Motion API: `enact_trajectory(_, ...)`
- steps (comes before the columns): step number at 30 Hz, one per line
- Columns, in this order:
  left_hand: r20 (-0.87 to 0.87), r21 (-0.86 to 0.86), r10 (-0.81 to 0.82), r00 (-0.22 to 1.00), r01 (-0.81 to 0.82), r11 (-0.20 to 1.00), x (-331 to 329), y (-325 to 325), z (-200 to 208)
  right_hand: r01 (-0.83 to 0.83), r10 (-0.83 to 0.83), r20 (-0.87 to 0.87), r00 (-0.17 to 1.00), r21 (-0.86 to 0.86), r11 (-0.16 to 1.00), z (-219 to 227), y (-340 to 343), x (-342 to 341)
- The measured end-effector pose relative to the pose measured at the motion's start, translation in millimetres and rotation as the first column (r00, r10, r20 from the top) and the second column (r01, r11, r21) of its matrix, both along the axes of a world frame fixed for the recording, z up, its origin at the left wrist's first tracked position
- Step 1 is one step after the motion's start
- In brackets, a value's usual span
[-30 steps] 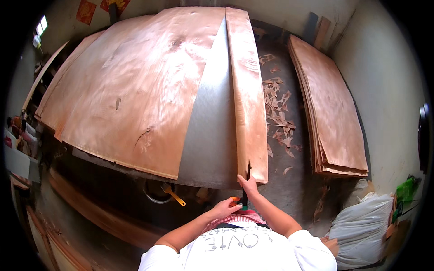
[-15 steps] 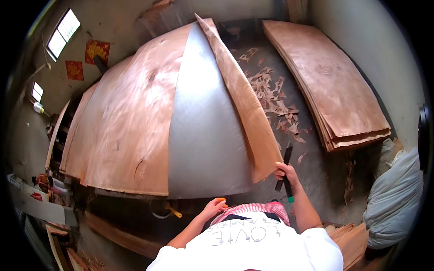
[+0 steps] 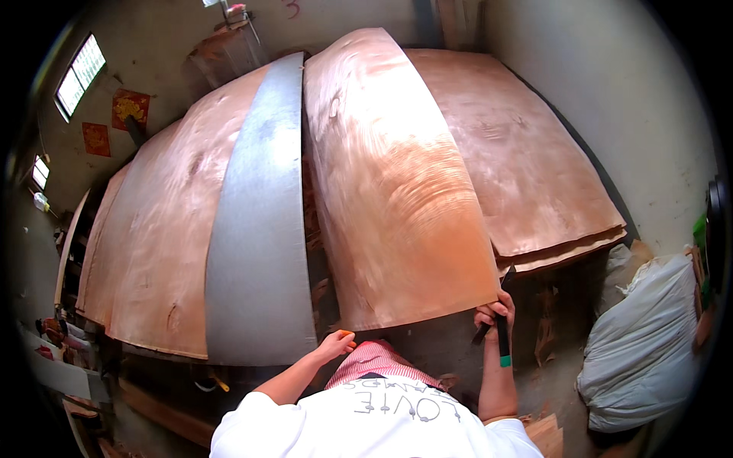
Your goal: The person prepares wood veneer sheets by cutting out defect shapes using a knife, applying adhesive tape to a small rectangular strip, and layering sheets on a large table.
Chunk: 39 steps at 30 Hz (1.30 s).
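Head view: nearest me, my right hand [image 3: 495, 313] grips the near corner of the veneer sheet [image 3: 397, 191] along with a black tool [image 3: 502, 336]; my left hand [image 3: 336, 345] pinches its near edge. Beyond, the sheet arches away over the grey table [image 3: 259, 252].

Single head-worn fisheye view, looking steeply down and forward over wearer's chest; wide, close, rim strongly bent.
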State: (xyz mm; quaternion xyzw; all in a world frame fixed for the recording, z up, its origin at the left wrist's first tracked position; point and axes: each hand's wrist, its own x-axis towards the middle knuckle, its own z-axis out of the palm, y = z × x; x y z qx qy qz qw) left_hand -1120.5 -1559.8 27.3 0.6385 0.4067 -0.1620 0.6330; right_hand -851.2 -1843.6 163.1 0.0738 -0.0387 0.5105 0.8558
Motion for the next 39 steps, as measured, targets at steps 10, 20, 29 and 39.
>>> enact_trajectory(10,-0.218,-0.237,0.387,0.896,-0.433,0.87,196,-54,-135,0.258,-0.031,0.41,0.912,-0.512,0.819,-17,-93,170)
enact_trajectory(20,-0.392,-0.053,0.679,0.62,-0.752,0.657,398,-138,-165,0.469,0.106,0.593,0.798,-0.722,0.508,9,-216,329)
enact_trajectory(29,-0.124,-0.543,0.954,0.274,-0.823,0.166,517,-237,-184,0.526,0.155,0.609,0.778,-0.766,0.369,-26,-384,500)
enact_trajectory(39,0.011,-0.539,0.999,0.036,-0.842,0.036,595,-387,-122,0.669,0.331,0.687,0.647,-0.72,0.186,-48,-566,651)
